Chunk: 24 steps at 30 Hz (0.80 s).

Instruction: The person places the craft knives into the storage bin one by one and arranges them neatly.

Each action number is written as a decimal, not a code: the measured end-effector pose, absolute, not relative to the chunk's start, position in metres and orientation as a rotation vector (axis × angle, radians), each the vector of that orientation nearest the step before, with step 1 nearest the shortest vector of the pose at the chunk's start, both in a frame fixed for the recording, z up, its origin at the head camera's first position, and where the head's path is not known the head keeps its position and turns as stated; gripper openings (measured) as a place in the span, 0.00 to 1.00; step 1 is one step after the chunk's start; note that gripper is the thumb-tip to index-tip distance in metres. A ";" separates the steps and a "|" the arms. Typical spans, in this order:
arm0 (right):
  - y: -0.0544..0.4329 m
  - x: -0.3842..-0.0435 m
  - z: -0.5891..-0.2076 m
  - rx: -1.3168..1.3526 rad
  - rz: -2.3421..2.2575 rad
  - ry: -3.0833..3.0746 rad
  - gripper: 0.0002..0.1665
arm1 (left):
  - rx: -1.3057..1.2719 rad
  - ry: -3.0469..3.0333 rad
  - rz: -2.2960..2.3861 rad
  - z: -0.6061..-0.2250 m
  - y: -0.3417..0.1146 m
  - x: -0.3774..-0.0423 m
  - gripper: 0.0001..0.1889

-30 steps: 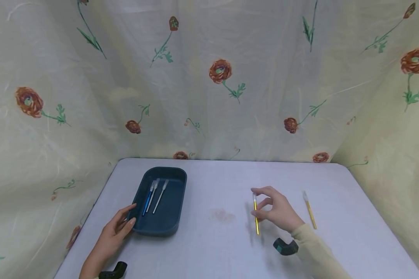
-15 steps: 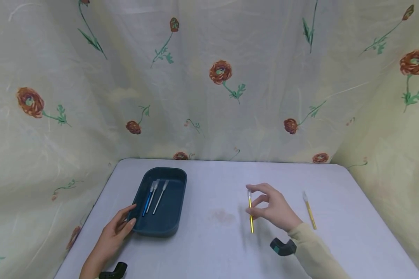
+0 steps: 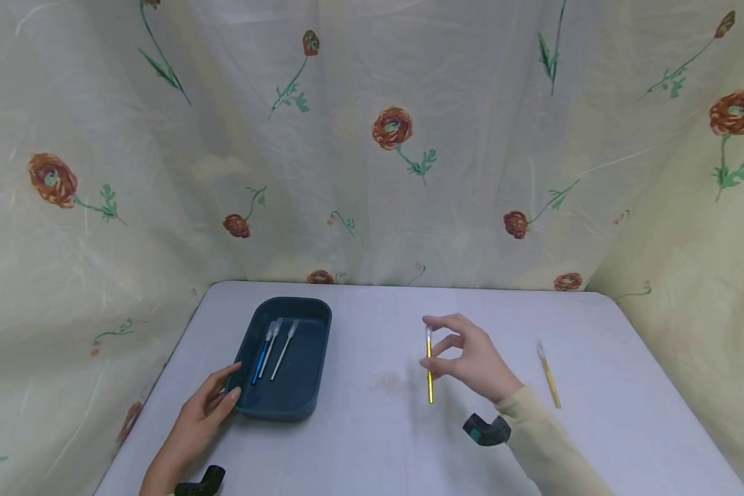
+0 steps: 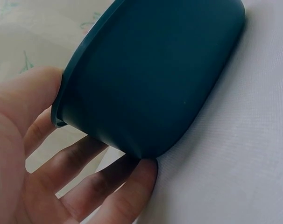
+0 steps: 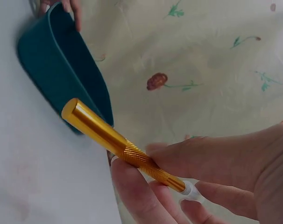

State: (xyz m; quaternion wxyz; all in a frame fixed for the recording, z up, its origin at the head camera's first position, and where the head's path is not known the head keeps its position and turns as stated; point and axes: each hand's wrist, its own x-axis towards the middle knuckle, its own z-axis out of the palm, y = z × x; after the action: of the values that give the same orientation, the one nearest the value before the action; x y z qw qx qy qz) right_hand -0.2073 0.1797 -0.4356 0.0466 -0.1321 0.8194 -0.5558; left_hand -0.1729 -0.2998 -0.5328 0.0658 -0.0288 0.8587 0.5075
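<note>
A floral curtain (image 3: 459,138) hangs behind a white-covered table (image 3: 372,331). On the table's left part sits a dark teal tray (image 3: 306,372). The left hand (image 3: 201,413) grips its near-left corner, thumb at the rim and fingers spread along the wall; light pressure should be enough, since a hard tug could skew the tray.

The right hand (image 3: 471,358) is raised above the cloth, well apart from the tray, thumb and fingertips pinching a gold craft knife (image 5: 99,130) by its knurled grip (a good spot, as the texture should resist slipping). The knife looks nearly upright. Carrying it well, I judge, means a steady pinch and a gentle turn toward flat if it is to lie level.

A second gold craft knife (image 3: 551,379) lies farther right on the cloth. Inside the tray, a blue craft knife (image 3: 261,358) lies close beside a silver craft knife (image 3: 270,350), another silver one (image 3: 284,350) slightly apart.

Smallest is the held knife's clear cap (image 5: 190,190); fingertips sit close about it, so avoid pulling there, lest it slip off.
</note>
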 end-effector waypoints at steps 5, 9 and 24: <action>0.166 -0.209 -0.427 -0.415 -1.711 2.497 0.43 | -0.075 2.602 1.522 -0.532 -0.299 -0.172 0.32; 0.158 -0.208 -0.422 -0.436 -1.720 2.487 0.43 | -0.068 2.609 1.516 -0.532 -0.299 -0.172 0.32; 0.123 -0.213 -0.411 -0.549 -1.758 2.410 0.42 | -0.106 2.595 1.515 -0.532 -0.297 -0.174 0.31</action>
State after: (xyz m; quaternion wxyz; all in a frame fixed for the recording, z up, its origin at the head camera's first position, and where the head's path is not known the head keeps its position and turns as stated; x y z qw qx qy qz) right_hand -0.2126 0.1230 -0.4115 0.0540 -0.1806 0.7934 -0.5788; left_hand -0.1735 -0.2970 -0.5319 0.0676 -0.0353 0.8611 0.5026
